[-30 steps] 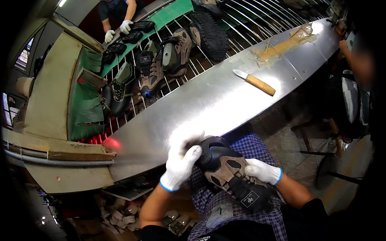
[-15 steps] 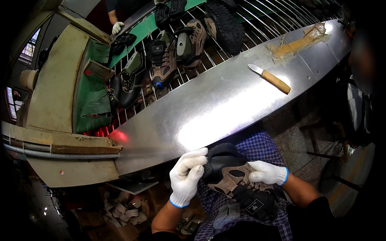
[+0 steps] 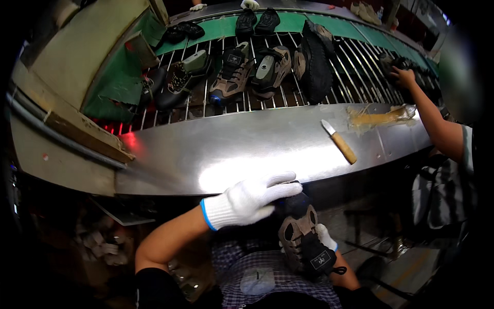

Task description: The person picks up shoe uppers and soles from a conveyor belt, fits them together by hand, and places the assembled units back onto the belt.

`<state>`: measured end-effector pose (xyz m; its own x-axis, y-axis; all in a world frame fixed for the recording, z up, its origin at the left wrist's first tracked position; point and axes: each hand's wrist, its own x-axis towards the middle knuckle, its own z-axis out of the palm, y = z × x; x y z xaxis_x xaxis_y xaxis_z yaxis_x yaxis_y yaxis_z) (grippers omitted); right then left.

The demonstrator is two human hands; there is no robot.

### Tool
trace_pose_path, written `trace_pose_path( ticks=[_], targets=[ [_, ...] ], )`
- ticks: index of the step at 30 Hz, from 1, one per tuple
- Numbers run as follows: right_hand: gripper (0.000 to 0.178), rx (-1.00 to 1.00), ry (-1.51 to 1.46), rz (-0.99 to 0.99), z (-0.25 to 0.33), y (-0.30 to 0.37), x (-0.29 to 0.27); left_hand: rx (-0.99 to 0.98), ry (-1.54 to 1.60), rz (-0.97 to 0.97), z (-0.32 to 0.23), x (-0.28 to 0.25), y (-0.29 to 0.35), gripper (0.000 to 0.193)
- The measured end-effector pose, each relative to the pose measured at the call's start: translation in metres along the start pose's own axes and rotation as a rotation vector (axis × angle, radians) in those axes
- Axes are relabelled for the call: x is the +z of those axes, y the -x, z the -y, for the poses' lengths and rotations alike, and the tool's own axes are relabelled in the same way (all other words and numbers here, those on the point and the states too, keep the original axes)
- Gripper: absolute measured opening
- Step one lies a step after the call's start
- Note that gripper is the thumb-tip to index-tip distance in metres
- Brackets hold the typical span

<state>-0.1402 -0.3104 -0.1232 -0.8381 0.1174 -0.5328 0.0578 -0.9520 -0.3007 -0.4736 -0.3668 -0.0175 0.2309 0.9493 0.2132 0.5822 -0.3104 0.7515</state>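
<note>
A brown and black sneaker (image 3: 299, 230) is in front of me below the table edge, its dark toe pointing away and its labelled tongue towards me. My right hand (image 3: 325, 238), in a white knit glove, grips the shoe's right side; the shoe hides part of its fingers. My left hand (image 3: 247, 200), gloved the same way, reaches across from the left with stretched fingers, their tips at the toe. Beyond them a short knife (image 3: 340, 143) with a wooden handle lies on the metal table (image 3: 247, 141).
A barred rack (image 3: 360, 72) behind the table carries several shoes, among them a brown sneaker (image 3: 231, 74) and a black-soled shoe (image 3: 315, 64). At right, another person's arm (image 3: 435, 121) reaches over it. Brown tape (image 3: 381, 118) sticks to the table. Gloved hands show at the far side.
My view has turned and levelled. The shoe has swung more upright, and my left hand has gone from beside its sole to over the toe. A person's arm has appeared at right.
</note>
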Motion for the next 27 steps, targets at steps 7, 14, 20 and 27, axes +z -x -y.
trace_pose_path(
  ticks=[7,14,20,27],
  targets=[
    [0.099,0.08,-0.447,0.266,-0.02,0.004,-0.039,0.014,0.259,0.009,0.03,0.016,-0.027,0.051],
    [0.094,0.014,-0.427,0.195,-0.038,0.009,-0.046,-0.117,0.533,-0.011,0.019,0.026,-0.038,0.043],
    [0.09,-0.021,-0.379,0.152,-0.044,0.015,-0.048,-0.258,0.723,-0.007,0.012,0.036,-0.047,0.042],
    [0.089,-0.062,-0.426,0.187,-0.051,0.011,-0.055,-0.12,0.545,0.036,-0.006,0.044,-0.028,0.064]
  ],
)
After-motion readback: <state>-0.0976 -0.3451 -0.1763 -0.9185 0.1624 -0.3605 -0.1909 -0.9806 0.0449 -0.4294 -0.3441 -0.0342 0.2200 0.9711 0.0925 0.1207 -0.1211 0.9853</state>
